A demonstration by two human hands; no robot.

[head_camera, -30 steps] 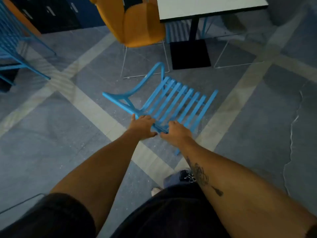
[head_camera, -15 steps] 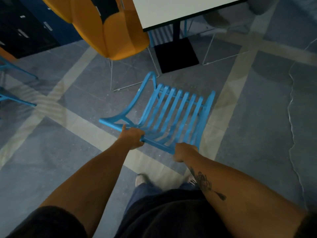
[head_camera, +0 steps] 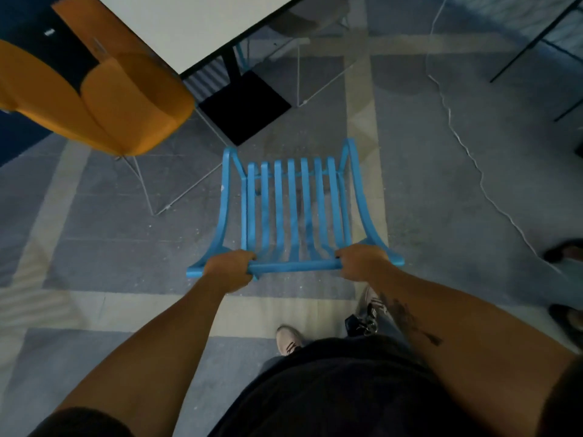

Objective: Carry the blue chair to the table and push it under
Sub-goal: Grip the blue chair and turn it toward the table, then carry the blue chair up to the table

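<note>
No text, label, brand, number or sign can be read anywhere in this view. A small pale mark on the dark panel [head_camera: 48, 33] at the upper left is too blurred to make out.

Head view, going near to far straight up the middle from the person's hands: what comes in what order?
Left hand and right hand gripping the top rail → blue chair slats → bare floor → black table base → white table top.
</note>
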